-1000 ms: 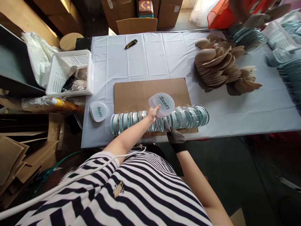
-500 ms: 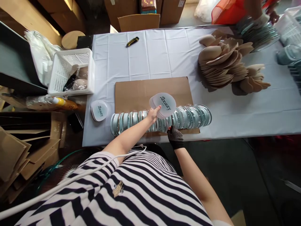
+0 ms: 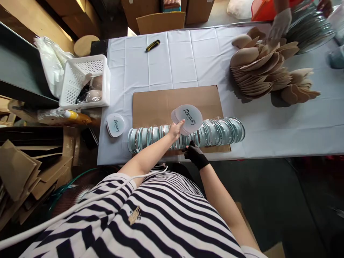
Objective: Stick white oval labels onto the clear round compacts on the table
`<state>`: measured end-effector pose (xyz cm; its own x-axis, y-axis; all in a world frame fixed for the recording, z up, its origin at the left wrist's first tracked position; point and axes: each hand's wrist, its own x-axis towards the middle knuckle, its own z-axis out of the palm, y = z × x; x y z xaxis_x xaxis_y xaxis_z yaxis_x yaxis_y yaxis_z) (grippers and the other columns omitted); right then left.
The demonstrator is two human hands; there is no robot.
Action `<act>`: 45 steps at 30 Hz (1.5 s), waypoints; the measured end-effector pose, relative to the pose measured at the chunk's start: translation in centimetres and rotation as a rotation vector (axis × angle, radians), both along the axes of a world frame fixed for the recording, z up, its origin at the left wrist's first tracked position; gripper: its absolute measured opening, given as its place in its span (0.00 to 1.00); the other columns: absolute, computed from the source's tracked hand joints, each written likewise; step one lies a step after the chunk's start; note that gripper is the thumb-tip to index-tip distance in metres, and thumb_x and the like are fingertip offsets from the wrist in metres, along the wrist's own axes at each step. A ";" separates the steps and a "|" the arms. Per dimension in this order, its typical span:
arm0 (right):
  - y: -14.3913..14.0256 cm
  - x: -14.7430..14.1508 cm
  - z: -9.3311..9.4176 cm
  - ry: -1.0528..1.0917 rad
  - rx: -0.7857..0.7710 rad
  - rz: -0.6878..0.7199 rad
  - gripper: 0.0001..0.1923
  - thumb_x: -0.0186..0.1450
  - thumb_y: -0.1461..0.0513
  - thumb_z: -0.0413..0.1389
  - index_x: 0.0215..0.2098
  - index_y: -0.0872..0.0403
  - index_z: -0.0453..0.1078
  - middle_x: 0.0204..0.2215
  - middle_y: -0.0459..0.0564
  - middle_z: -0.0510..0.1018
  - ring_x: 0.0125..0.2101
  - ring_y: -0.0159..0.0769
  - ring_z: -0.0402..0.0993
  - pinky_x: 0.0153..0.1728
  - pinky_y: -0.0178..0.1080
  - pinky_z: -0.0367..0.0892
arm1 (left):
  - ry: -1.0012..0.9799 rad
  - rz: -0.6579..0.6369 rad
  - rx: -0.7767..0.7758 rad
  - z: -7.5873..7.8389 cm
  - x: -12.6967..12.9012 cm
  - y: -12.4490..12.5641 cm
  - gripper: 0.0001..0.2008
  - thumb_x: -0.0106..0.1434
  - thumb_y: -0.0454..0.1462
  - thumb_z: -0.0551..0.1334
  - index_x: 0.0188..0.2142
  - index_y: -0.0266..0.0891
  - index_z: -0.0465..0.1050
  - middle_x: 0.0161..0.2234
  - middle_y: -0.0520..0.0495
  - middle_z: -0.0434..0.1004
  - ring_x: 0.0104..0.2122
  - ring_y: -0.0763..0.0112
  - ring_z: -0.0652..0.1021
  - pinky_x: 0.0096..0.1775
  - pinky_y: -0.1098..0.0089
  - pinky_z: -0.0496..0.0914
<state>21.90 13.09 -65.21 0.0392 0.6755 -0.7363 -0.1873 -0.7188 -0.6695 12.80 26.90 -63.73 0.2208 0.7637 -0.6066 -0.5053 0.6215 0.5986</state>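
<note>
One long row of clear lidded cases [image 3: 212,132] lies along the cardboard sheet's [image 3: 161,102] near edge. Above its middle, the left hand [image 3: 176,129] pinches a stack of printed cards [image 3: 188,119]; the gloved right hand [image 3: 194,153] touches the row, grip unclear. Likely carding cases; next needs one card separated.

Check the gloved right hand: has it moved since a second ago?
Yes. The right hand has shifted left along the row of clear lids, and now sits under the printed card that the left hand holds.
</note>
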 end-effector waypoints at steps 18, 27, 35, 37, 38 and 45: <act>4.1 5.4 4.8 -0.986 0.308 -0.012 0.25 0.70 0.52 0.46 0.60 0.57 0.64 0.53 0.61 0.74 0.54 0.44 0.71 0.54 0.47 0.67 | 0.017 -0.059 0.102 -0.2 0.4 -0.7 0.15 0.56 0.30 0.69 0.44 0.37 0.79 0.39 0.45 0.84 0.50 0.59 0.79 0.57 0.58 0.69; 3.8 0.4 4.7 -1.328 0.794 -0.045 0.24 0.68 0.54 0.48 0.59 0.57 0.65 0.64 0.63 0.61 0.65 0.49 0.55 0.63 0.56 0.55 | -0.019 -0.097 0.157 1.6 -0.8 -2.7 0.12 0.48 0.35 0.75 0.32 0.35 0.79 0.33 0.44 0.83 0.45 0.56 0.81 0.54 0.57 0.69; 3.2 -0.3 4.1 -1.077 0.629 -0.097 0.23 0.65 0.52 0.50 0.53 0.56 0.70 0.51 0.60 0.75 0.51 0.46 0.72 0.51 0.51 0.70 | 0.021 -0.084 0.104 0.9 -1.9 -3.2 0.12 0.49 0.35 0.74 0.33 0.35 0.79 0.36 0.42 0.83 0.48 0.52 0.79 0.56 0.54 0.68; 2.5 -1.3 3.6 -0.874 0.484 -0.270 0.24 0.65 0.50 0.48 0.50 0.59 0.70 0.42 0.59 0.78 0.40 0.42 0.77 0.39 0.46 0.75 | 0.015 -0.090 0.079 0.7 -1.9 -3.2 0.12 0.49 0.35 0.74 0.35 0.35 0.79 0.36 0.42 0.83 0.49 0.54 0.79 0.57 0.55 0.68; 1.6 -1.5 3.4 -0.837 0.396 -0.346 0.26 0.66 0.49 0.47 0.49 0.60 0.70 0.40 0.59 0.79 0.36 0.41 0.77 0.34 0.43 0.75 | 0.012 -0.078 0.071 0.7 -1.9 -3.0 0.12 0.50 0.34 0.74 0.36 0.35 0.79 0.37 0.43 0.84 0.49 0.55 0.79 0.57 0.56 0.68; -9.0 -1.9 4.2 -1.130 0.110 0.177 0.18 0.66 0.54 0.51 0.44 0.56 0.75 0.34 0.58 0.80 0.34 0.44 0.76 0.32 0.38 0.66 | -0.042 0.108 -0.068 1.0 -3.6 1.6 0.18 0.59 0.29 0.68 0.49 0.34 0.76 0.44 0.41 0.83 0.51 0.59 0.79 0.57 0.57 0.71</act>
